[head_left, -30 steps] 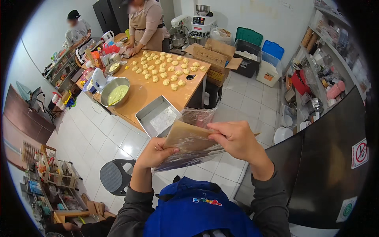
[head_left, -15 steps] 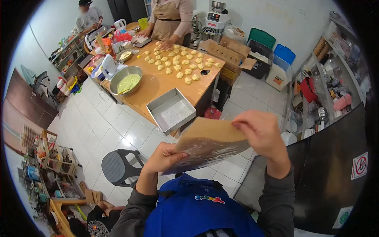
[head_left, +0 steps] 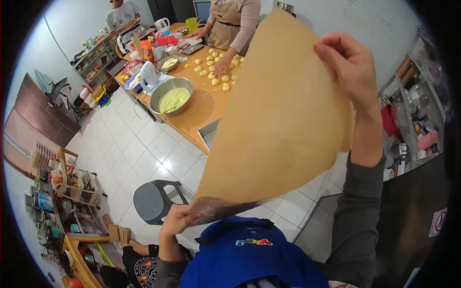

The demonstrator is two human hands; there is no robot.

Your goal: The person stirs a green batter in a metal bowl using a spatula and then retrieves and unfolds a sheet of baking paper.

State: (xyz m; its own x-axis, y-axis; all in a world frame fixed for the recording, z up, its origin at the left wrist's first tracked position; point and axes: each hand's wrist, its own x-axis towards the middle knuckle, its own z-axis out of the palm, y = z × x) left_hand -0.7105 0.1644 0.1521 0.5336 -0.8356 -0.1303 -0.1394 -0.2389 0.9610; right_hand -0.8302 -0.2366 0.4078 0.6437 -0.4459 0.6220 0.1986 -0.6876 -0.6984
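Observation:
A large brown sheet of baking paper (head_left: 278, 120) hangs in front of me, spread across the middle of the view. My right hand (head_left: 353, 67) is raised and pinches its upper right edge between thumb and fingers. Low down, my left hand (head_left: 175, 221) is closed on the lower left corner of the paper and a shiny clear plastic wrapper (head_left: 216, 211) below it. Behind the paper, a square metal baking pan (head_left: 208, 134) shows only its left corner at the table's edge.
A wooden table (head_left: 199, 108) bears several dough pieces (head_left: 215, 81), a steel bowl of pale green batter (head_left: 174, 98) and a white hand mixer (head_left: 148, 77). A co-worker's hand (head_left: 223, 66) touches the dough. A grey stool (head_left: 154, 201) stands left of me; shelves (head_left: 413, 110) line the right.
My right hand has moved up and right, unfolding the folded paper into a broad sheet. My left hand has dropped a little lower. The paper now covers much of the pan and dough.

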